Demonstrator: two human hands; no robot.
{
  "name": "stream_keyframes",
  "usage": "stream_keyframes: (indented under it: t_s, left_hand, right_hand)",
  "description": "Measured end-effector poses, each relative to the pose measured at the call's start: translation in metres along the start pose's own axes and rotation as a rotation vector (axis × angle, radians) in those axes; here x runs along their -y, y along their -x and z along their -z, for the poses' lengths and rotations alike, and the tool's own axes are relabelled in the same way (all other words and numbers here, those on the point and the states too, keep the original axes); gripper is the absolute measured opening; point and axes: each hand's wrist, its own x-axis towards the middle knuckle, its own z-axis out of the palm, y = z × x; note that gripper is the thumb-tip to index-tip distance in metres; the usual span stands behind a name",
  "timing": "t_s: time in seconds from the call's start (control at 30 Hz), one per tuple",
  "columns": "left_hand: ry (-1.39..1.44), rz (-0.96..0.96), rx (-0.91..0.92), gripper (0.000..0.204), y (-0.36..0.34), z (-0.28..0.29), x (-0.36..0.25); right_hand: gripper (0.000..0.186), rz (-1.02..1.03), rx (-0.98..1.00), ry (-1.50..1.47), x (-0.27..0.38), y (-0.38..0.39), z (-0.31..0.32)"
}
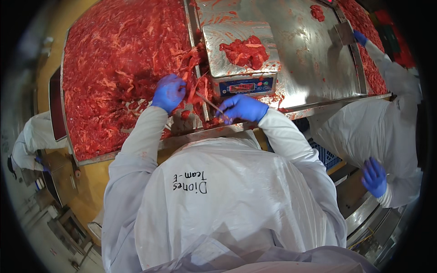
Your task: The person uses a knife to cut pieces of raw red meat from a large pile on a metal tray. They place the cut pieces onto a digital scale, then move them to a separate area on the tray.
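My left hand [169, 93], in a blue glove, is closed on raw meat at the right edge of a large heap of red meat trimmings [123, 59]. My right hand [243, 109], also gloved in blue, grips a narrow-bladed knife [210, 103], its blade slanting up and left toward my left hand. Between the two hands, ragged meat strips [200, 88] lie over the metal divider [195, 27]. Just beyond my right hand stands a steel-topped weighing scale [214, 45] with a blue display panel. A lump of raw meat [246, 52] rests on its plate.
Steel worktop [300, 59] stretches right of the scale, with a small meat piece [317, 13] at its far side. A co-worker [364, 132] stands at the right, one gloved hand [360, 37] by a metal plate. Another person [41, 132] is at the far left. A blue crate [325, 154] sits below the table edge.
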Motion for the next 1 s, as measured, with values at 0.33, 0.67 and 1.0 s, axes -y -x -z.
stream_keyframes:
  t_s: [0.33, 0.67, 1.0]
  left_hand:
    - [0.291, 0.321, -0.23, 0.047, -0.026, 0.011, 0.005]
    - [0.403, -0.03, -0.072, 0.049, -0.101, 0.026, -0.114]
    - [0.983, 0.394, 0.094, 0.009, 0.003, -0.016, -0.061]
  right_hand:
    - [0.018, 0.139, -0.545, -0.066, -0.013, 0.123, 0.076]
    - [0.027, 0.386, -0.521, -0.033, 0.071, 0.038, 0.063]
    - [0.035, -0.043, -0.142, -0.081, -0.007, 0.054, 0.015]
